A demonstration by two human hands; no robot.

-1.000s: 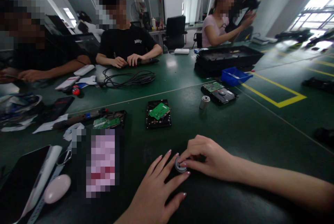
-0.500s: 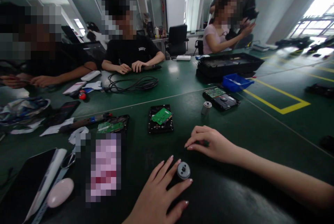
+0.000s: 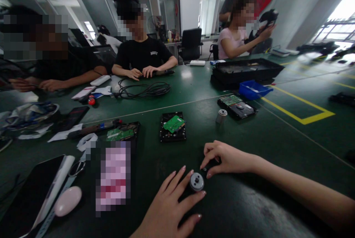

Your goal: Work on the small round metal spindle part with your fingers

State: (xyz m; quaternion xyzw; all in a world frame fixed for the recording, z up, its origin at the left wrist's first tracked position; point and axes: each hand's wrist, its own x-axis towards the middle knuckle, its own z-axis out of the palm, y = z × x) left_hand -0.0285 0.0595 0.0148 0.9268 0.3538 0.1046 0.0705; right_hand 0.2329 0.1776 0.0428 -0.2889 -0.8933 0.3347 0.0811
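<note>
My left hand (image 3: 173, 204) is at the bottom centre, its fingers spread. A small round silver motor (image 3: 196, 182) with dark holes in its top face stands between two of its fingers, which steady it. To the right and just beyond it, my right hand (image 3: 223, 158) has thumb and forefinger bent around a small dark part (image 3: 204, 169) with a pale ring at its centre. The exact kind of this part is too small to tell. Farther back, a second silver cylinder (image 3: 222, 116), similar to the motor, stands upright on the green table (image 3: 191, 99).
A hard drive (image 3: 164, 135) with a loose green board lies ahead; another drive (image 3: 244, 109) lies right. Behind are a blue bin (image 3: 253, 92) and black tray (image 3: 249, 71). A screwdriver (image 3: 91, 130), phone (image 3: 36, 190) and pink oval object (image 3: 68, 201) lie left. Co-workers sit opposite.
My right hand has come down and nearer to the motor, and the small dark part with its pale ring now shows at its fingertips. The left hand stays at the motor.
</note>
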